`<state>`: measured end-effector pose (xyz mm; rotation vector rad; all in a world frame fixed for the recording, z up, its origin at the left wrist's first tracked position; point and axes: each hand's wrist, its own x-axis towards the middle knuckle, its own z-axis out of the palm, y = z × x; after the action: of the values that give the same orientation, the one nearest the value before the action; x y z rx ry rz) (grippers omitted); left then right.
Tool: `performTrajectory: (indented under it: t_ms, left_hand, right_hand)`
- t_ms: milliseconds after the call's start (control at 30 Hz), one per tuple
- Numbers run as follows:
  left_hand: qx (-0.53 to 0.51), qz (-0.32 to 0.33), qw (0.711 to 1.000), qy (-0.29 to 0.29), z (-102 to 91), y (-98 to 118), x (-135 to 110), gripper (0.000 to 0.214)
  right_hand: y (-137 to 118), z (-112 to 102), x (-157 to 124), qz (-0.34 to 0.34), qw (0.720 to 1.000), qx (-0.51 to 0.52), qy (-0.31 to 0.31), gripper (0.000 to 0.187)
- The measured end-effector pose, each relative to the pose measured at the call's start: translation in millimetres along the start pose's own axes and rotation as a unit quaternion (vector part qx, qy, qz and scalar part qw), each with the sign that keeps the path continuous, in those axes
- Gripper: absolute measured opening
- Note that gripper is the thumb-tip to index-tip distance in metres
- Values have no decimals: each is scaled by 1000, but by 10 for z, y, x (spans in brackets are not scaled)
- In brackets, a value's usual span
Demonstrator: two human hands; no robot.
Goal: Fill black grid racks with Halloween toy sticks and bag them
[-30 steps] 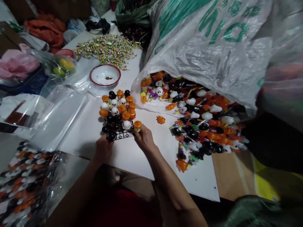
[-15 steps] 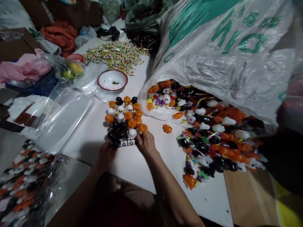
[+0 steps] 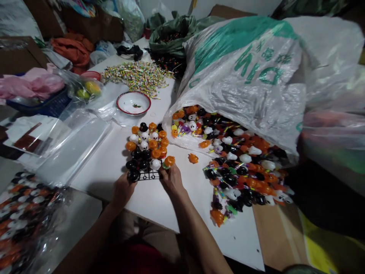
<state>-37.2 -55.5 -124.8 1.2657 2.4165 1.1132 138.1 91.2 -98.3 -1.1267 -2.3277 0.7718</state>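
Note:
A black wire rack (image 3: 148, 176) stands on the white table, packed with small figure-topped sticks: orange pumpkins (image 3: 153, 144), white skulls (image 3: 144, 145) and glossy black heads (image 3: 137, 153). My left hand (image 3: 123, 189) is closed at the rack's front left corner, right beside a black head (image 3: 133, 176); its fingertips are partly hidden. At the front right corner, my right hand (image 3: 173, 178) has its fingers closed on a pumpkin-topped stick (image 3: 170, 161), the orange head showing above them. A single loose orange figure (image 3: 193, 158) lies to the right of that hand.
On the right, a large white and green sack (image 3: 242, 83) spills a heap of figure-topped sticks (image 3: 245, 179). Behind the rack are a red-rimmed enamel bowl (image 3: 133, 103) and a pile of small colourful sticks (image 3: 137, 76). Clear plastic sleeves (image 3: 74, 148) and bagged figures (image 3: 25, 213) lie left.
My view has tilted up and turned slightly right, showing more of the sack. Both hands stay at the rack's front corners, and the pumpkin-topped stick remains in my right hand.

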Motion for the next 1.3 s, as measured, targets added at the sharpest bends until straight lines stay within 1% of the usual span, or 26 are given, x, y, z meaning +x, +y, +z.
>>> performTrajectory:
  t_ms: [100,200,267,300,333,400,433,467,533,567,633,700,767,833,867,900,933,967,1000,1033,1067,1100,1133,1167,1233,1300]
  left_hand:
    - [-24,6,1000,-20,9,22,46,15]
    - [-42,15,999,-23,-5,62,60,15]
    - [-54,18,998,-26,-61,67,39,16]
    - [-72,14,997,-39,-110,58,28,17]
    - [-103,3,993,-59,-174,43,24,21]
    - [-194,-40,976,-92,-332,17,74,33]
    - [-237,-68,965,-88,-413,20,141,40]
    - [-270,-95,956,-68,-486,45,236,48]
    - [-294,-137,946,-16,-586,181,474,61]
    - [-287,-145,947,-5,-610,290,591,64]
    - [-249,-139,958,-20,-612,541,761,67]
    - [-187,-105,976,-37,-569,749,829,65]
    - [-119,-63,990,-26,-505,841,830,64]
    - [-70,-39,997,-16,-446,819,821,64]
    - [-59,-34,998,-16,-425,784,821,63]
    - [-55,-31,998,-19,-413,744,827,62]
    - [-59,-25,998,-22,-408,708,834,61]
    - [-65,-18,997,-21,-409,681,842,60]
    - [-68,-9,997,-18,-415,666,846,58]
    - [-66,0,998,-11,-423,662,847,56]
    - [-59,8,998,-5,-430,666,844,55]
    - [-50,15,999,-2,-438,675,838,54]
    - [-42,21,999,-1,-445,685,830,53]
    - [-37,27,999,-4,-455,693,821,52]
    - [-35,40,999,-1,-493,699,806,50]
    - [-29,61,997,28,-571,701,793,47]
  right_hand:
    - [-35,41,21,-9,1000,-3,4,19]
    - [-38,73,17,-12,1000,-13,-4,17]
    - [-14,78,-8,-11,1000,-2,5,17]
    - [4,73,-27,-9,1000,10,12,17]
    - [22,62,-49,-6,999,26,20,17]
    - [51,19,-93,0,998,60,18,15]
    - [58,-9,-111,1,997,75,8,14]
    - [60,-40,-124,0,996,87,-7,12]
    - [50,-99,-134,-12,994,97,-39,10]
    - [46,-124,-134,-21,994,95,-52,10]
    - [59,-182,-121,-42,992,89,-78,12]
    - [127,-294,-59,-53,988,85,-119,13]
    - [251,-515,115,-38,984,72,-158,15]
    - [404,-834,449,-2,989,20,-144,21]
    - [480,-1004,669,19,994,-33,-101,25]
    - [550,-1160,909,29,994,-99,-43,34]
    - [606,-1288,1149,31,987,-161,-5,42]
    - [645,-1378,1370,29,977,-210,1,45]
    - [661,-1423,1551,27,968,-249,-6,46]
    - [652,-1423,1674,25,960,-276,-25,44]
    - [621,-1380,1727,22,955,-292,-49,40]
    - [572,-1303,1700,19,951,-301,-67,37]
    - [512,-1203,1594,12,949,-305,-77,35]
    - [449,-1095,1417,3,949,-303,-82,34]
    - [333,-906,921,-27,956,-277,-96,31]
    - [248,-816,409,-63,968,-212,-119,29]
